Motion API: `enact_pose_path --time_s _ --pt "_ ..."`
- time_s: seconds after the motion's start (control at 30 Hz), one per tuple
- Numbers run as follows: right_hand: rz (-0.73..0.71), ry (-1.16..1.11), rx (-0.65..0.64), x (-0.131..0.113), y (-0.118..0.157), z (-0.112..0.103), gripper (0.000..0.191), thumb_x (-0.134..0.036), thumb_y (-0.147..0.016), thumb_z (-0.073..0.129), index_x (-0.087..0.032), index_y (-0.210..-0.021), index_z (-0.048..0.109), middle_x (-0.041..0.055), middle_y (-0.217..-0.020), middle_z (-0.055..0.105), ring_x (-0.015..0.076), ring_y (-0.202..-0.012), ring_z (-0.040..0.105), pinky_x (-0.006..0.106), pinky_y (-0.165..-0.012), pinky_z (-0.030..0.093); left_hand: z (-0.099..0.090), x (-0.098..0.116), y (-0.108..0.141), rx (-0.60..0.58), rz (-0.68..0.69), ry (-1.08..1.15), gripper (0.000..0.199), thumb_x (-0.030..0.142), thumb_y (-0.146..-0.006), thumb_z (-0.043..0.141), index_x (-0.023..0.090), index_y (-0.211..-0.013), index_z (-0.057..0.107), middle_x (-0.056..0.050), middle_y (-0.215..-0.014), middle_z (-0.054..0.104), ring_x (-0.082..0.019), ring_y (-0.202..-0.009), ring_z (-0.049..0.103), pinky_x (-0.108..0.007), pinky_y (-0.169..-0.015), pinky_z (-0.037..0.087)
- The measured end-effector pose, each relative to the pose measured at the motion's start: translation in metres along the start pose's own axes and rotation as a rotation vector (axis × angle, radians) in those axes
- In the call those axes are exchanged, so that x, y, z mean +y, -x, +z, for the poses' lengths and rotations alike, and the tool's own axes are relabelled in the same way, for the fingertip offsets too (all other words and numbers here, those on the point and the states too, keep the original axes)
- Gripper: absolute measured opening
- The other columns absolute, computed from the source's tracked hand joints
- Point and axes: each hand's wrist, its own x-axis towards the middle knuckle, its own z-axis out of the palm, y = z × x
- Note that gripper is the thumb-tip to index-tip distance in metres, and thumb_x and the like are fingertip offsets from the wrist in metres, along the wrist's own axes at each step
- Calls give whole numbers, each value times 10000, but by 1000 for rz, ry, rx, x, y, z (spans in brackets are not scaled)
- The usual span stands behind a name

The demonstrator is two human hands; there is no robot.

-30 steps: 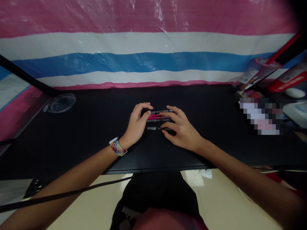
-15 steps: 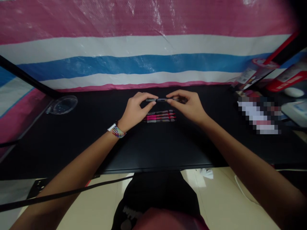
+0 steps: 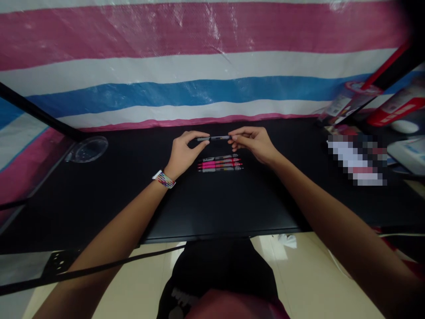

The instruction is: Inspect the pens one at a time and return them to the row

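A slim pen with a grey grip and a darker, part-clear barrel lies level between my two hands, just over the black table. The thumb and fingertips of my left hand pinch its gripped end. My right hand has its thumb and forefinger closed on the other end, its remaining fingers curled below. Nearer to me, several pens rest side by side in a row, parallel to the held one. Some have pink or red parts, others grey and black. A patterned band circles my left wrist.
A clear round plastic lid or dish sits at the table's left. On the right stand a clear canister, a red-and-white container, a white rounded object and a blurred-out item. A striped sheet hangs behind the black table.
The pen and my left hand have shifted slightly left. My right fingers, earlier over part of the barrel, are now at the pen's right end. The row of pens stays put.
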Motion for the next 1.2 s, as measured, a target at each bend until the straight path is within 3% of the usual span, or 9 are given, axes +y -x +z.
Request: enact_pose_path --time_s 0.2,0.43,0.9,1.03,1.2 --pt "-8 1 11 6 2 6 367 -519 -853 984 -228 -1065 907 52 -898 850 178 -738 767 383 -782 697 -1 -9 2 -29 -18 -12 158 374 -1017 804 309 -1138 883 -58 -1195 886 -284 -1149 794 -486 -1111 573" --pt "-41 58 25 7 1 9 357 -522 -834 985 -222 -1015 917 60 -861 847 206 -739 776 429 -801 705 -3 -10 3 -96 11 -71 152 391 -1054 723 306 -1080 846 -34 -975 837 -267 -977 740 -427 -947 545" --pt "-5 46 32 6 3 10 315 -507 -808 997 -255 -990 940 64 -886 877 234 -779 831 488 -883 744 -6 -9 7 -115 -10 -75 205 439 -1065 708 292 -1076 851 -59 -1041 834 -270 -990 743 -425 -965 550" --pt "34 10 37 4 3 11 334 -488 -794 1010 -231 -996 937 70 -883 872 228 -781 826 487 -900 751 -8 -7 7 -130 32 -107 229 463 -1085 693 298 -1068 850 -59 -1030 840 -274 -984 732 -432 -963 547" --pt "101 -77 40 1 4 10 369 -461 -762 1043 -193 -991 933 71 -833 852 194 -736 802 410 -832 746 -12 -7 6 -136 189 -236 231 472 -1093 719 302 -1157 861 -69 -1095 858 -291 -1026 721 -494 -1068 525"
